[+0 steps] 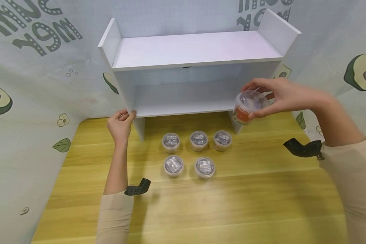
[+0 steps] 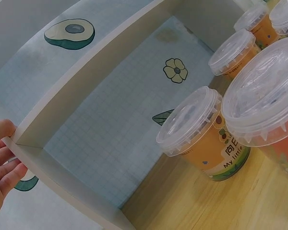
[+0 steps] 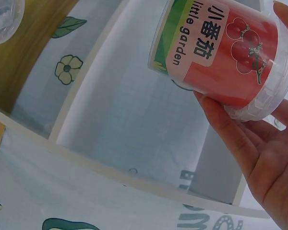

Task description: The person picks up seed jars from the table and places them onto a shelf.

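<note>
By the right hand (image 1: 280, 93), a clear plastic tub (image 1: 243, 113) is gripped between thumb and fingers; by the left hand (image 1: 121, 123), a white shelf unit (image 1: 189, 49) is pinched at its near left edge, where the side panel meets the lower board. The tub is held above the counter (image 1: 183, 210), at the right end of the lower board; whether the board is touched cannot be told.

The tub is round, and its lid is directed upward. A red label (image 3: 230, 67) is wrapped around the wall and printed with red tomatoes, outlined in white and joined to a green stem. Beside them, black Chinese characters and the words "little garden" are set on and along a pale pink panel. The base is bordered by a green band. Through the transparent top, crinkled clear wrapping is seen.

On the wooden counter, five lidded tubs are arranged in two rows: three in the far row (image 1: 199, 140) and two in the near row (image 1: 205, 167). Orange labels (image 2: 216, 148) are seen on several. Behind the shelf unit, a pale backdrop (image 1: 88, 74) is printed with avocados.
</note>
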`<state>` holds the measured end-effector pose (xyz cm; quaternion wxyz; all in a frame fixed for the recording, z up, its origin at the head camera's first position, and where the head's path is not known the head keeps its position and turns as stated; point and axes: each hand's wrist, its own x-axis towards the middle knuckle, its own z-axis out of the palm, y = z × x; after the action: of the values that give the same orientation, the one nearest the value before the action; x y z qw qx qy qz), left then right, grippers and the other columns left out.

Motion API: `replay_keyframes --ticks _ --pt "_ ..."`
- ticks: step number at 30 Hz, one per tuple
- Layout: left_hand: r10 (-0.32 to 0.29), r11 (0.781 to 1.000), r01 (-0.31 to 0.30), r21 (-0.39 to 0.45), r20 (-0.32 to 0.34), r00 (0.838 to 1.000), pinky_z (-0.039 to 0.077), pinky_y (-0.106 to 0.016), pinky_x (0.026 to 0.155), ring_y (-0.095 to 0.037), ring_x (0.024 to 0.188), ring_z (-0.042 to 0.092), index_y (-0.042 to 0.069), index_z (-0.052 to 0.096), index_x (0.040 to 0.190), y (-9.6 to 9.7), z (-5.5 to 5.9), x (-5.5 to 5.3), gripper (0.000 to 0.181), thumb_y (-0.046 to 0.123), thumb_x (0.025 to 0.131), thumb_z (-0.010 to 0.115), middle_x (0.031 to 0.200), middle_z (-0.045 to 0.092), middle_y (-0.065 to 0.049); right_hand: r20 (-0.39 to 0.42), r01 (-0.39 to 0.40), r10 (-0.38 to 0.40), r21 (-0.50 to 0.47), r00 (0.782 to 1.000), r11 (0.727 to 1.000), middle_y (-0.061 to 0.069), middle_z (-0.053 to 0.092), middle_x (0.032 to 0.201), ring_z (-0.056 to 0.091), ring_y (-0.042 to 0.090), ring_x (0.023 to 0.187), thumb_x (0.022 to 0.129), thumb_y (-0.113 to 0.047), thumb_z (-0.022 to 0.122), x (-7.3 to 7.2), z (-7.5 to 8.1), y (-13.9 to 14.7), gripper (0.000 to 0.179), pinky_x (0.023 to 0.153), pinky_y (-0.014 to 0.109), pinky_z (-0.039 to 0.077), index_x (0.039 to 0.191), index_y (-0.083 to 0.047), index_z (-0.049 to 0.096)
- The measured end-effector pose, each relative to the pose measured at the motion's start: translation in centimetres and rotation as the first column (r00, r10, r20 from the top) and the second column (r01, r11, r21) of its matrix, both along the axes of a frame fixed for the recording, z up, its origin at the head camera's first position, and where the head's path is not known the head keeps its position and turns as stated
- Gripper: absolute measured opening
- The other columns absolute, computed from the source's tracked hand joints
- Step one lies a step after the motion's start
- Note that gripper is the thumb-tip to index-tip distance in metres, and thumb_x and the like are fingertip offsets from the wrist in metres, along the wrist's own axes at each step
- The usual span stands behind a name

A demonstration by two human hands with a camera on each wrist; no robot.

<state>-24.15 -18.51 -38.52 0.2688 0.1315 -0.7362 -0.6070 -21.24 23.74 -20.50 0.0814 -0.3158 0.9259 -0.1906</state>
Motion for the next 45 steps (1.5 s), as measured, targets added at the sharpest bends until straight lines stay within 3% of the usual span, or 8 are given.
replay_keyframes --ticks 10,21,28,31,38,42,45 --pt "0.0 1.0 0.0 0.014 0.011 1.0 0.053 -0.016 0.064 0.0 0.068 0.066 -0.003 0.071 0.094 0.0 0.2 -0.1 0.033 0.021 0.073 0.078 0.09 0.068 -0.021 -0.041 -0.033 0.036 0.058 0.999 0.998 -0.001 0.057 0.108 0.051 0.002 0.093 0.071 -0.022 0.08 -0.7 1.4 -0.2 0.062 0.08 0.041 0.052 0.124 -0.013 0.049" --pt "-0.003 1.0 0.003 0.012 0.014 1.0 0.053 -0.017 0.065 -0.002 0.07 0.066 -0.004 0.071 0.095 0.4 0.3 -0.1 0.034 0.02 0.073 0.078 0.091 0.068 -0.021 -0.007 -0.006 0.007 0.18 1.0 0.984 -0.001 0.05 0.116 0.049 0.003 0.101 0.072 -0.022 0.08 -2.2 4.6 0.8 0.069 0.085 0.035 0.047 0.13 -0.018 0.043" --pt "0.003 1.0 -0.003 0.025 0.008 1.0 0.052 -0.015 0.063 0.001 0.067 0.065 -0.004 0.071 0.093 0.3 0.1 -0.3 0.033 0.021 0.073 0.078 0.09 0.068 -0.022 -0.051 0.012 0.001 0.258 0.999 0.966 0.005 0.049 0.12 0.051 0.024 0.106 0.071 -0.026 0.08 -3.6 6.8 0.8 0.075 0.073 0.005 0.04 0.134 -0.016 0.039" --pt "0.012 1.0 -0.012 0.023 0.012 1.0 0.052 -0.015 0.062 0.003 0.065 0.064 -0.004 0.071 0.094 0.2 0.0 -0.2 0.033 0.021 0.072 0.078 0.09 0.068 -0.022 -0.042 0.012 -0.001 0.261 0.999 0.965 0.009 0.048 0.123 0.051 0.03 0.105 0.072 -0.025 0.08 -4.1 7.6 0.8 0.077 0.07 0.005 0.041 0.135 -0.013 0.037" --pt "0.019 1.0 -0.019 0.008 0.031 0.999 0.052 -0.015 0.064 0.003 0.066 0.064 -0.004 0.07 0.096 0.1 0.0 0.0 0.035 0.021 0.073 0.078 0.091 0.068 -0.022 -0.023 0.022 -0.017 0.272 1.0 0.962 0.004 0.049 0.123 0.05 0.014 0.101 0.074 -0.025 0.078 -5.0 8.3 0.7 0.071 0.071 0.008 0.046 0.133 -0.019 0.038" --pt "0.017 1.0 -0.017 0.006 0.041 0.999 0.052 -0.016 0.065 0.0 0.069 0.065 -0.004 0.07 0.096 0.1 0.0 0.1 0.034 0.021 0.073 0.078 0.092 0.068 -0.022 0.007 0.005 -0.007 0.266 1.0 0.964 0.007 0.046 0.126 0.047 0.026 0.109 0.076 -0.024 0.076 -6.0 8.8 0.9 0.072 0.072 0.004 0.042 0.135 -0.016 0.037" --pt "0.012 1.0 -0.012 0.001 0.059 0.998 0.052 -0.016 0.065 -0.001 0.07 0.066 -0.003 0.07 0.098 0.1 0.0 0.2 0.035 0.021 0.073 0.077 0.093 0.068 -0.021 -0.004 0.036 -0.036 0.26 0.999 0.965 0.007 0.043 0.129 0.044 0.031 0.111 0.076 -0.025 0.076 -6.8 9.3 1.2 0.073 0.076 0.017 0.051 0.136 -0.019 0.035"
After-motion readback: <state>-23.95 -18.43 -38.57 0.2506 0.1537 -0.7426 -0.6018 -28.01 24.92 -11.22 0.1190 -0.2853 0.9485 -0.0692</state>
